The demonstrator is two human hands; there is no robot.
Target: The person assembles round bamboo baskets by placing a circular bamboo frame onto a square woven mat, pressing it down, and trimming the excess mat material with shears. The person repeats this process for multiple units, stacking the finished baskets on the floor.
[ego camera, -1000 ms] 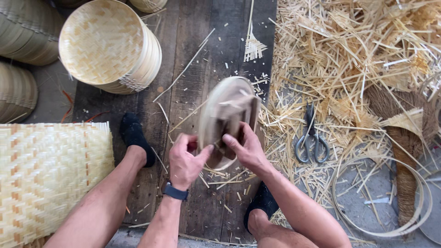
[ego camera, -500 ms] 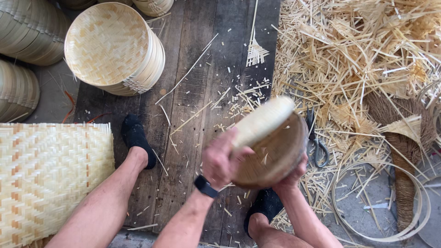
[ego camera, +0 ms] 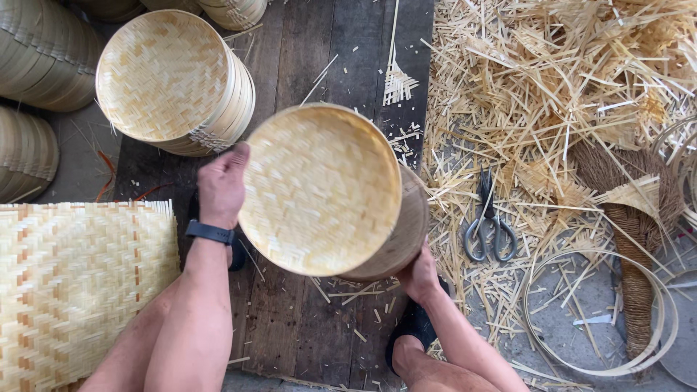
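I hold a round bamboo basket (ego camera: 319,190) up in front of me, its woven bottom facing the camera. My left hand (ego camera: 222,185), with a dark watch on the wrist, grips the rim on the left. My right hand (ego camera: 419,274) supports the side wall from below right, partly hidden behind the basket. Both hands are closed on it above the dark wooden boards (ego camera: 290,319).
A stack of finished round baskets (ego camera: 170,80) stands at the upper left, with more stacks (ego camera: 43,54) at the far left. A woven bamboo mat (ego camera: 76,287) lies at the lower left. Scissors (ego camera: 488,218), bamboo scraps (ego camera: 573,80), a broom (ego camera: 628,218) and bamboo hoops (ego camera: 602,312) lie on the right.
The basket has been turned from edge-on to bottom-up toward the camera and lifted closer. My left hand moved to its left rim, my right hand went beneath it.
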